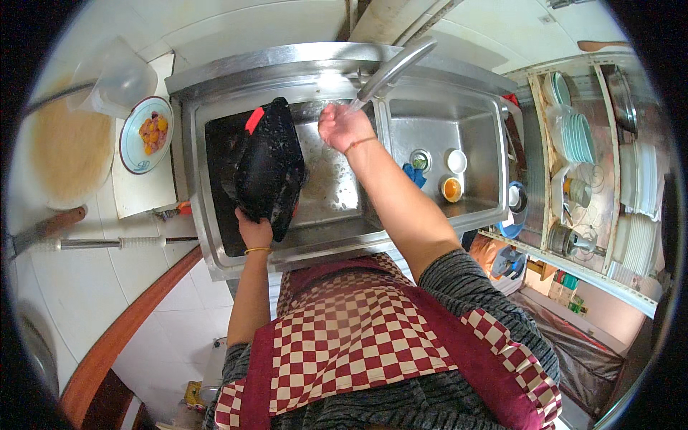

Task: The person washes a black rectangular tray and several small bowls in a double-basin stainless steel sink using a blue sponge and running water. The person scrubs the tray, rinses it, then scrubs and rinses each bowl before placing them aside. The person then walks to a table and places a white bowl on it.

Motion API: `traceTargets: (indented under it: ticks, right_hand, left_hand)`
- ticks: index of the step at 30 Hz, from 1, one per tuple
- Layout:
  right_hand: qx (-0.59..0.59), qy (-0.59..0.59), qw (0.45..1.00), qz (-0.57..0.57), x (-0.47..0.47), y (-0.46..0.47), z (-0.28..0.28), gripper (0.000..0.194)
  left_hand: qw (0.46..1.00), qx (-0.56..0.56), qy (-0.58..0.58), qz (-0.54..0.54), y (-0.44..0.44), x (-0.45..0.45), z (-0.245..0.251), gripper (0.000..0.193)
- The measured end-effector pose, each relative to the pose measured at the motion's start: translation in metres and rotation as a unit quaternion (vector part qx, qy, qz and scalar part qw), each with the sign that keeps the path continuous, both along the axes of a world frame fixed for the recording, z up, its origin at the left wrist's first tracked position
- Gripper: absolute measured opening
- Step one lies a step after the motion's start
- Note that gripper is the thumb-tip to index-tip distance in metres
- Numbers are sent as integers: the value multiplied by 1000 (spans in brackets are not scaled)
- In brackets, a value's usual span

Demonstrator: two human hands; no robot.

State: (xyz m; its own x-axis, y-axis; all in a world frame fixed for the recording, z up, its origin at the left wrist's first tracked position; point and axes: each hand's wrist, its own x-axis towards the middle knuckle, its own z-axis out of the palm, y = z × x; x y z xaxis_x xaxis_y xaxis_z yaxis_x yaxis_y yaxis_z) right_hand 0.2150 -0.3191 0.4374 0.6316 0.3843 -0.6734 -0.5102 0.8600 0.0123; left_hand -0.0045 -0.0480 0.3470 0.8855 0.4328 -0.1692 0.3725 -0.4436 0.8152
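My left hand grips the near end of a wet black container, perhaps a plastic basket, tilted on its side over the left basin of the steel sink. A red patch shows near its far end. My right hand is under the spout of the curved metal faucet, its fingers curled, with water running at the hand. Whether something small lies in the right hand is hidden. Water drops dot the basin floor beneath.
The right basin holds a blue cloth, a white cup and a cup with orange contents. Left of the sink, a plate bears yellow and pink food beside a translucent plastic container. Dish racks line the right side.
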Motion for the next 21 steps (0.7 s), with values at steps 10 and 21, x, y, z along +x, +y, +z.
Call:
traceTargets:
  ticks: [10, 21]
  right_hand:
    - [-440, -82, 877, 175, 2, 23, 19, 12]
    - [-343, -95, 934, 9, -61, -22, 42, 24]
  left_hand:
    - [993, 69, 69, -69, -40, 24, 40, 62]
    - [985, 62, 4, -163, -72, 66, 24, 69]
